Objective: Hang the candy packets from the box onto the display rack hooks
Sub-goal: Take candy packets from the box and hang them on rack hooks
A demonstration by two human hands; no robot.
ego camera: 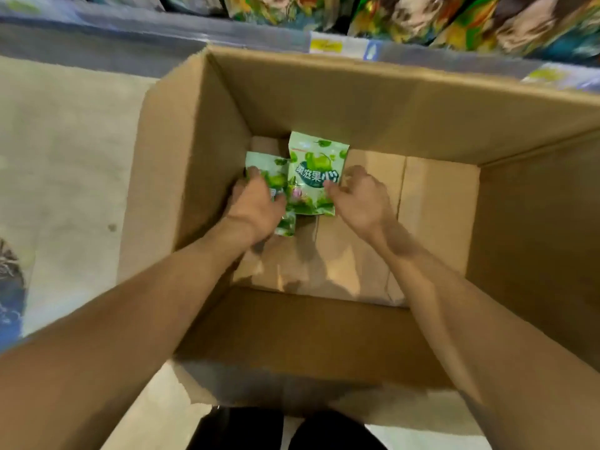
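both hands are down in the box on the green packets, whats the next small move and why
Probably lift both packets up out of the cardboard box. The left hand already grips the left packet, and the right hand pinches the edge of the right packet. Nothing else shows on the box floor.

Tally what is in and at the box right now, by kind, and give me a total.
Green candy packets: 2, the left packet and the right packet
Cardboard box: 1
Hands in the box: 2, the left hand gripping the left packet, the right hand pinching the right packet
Total: 5
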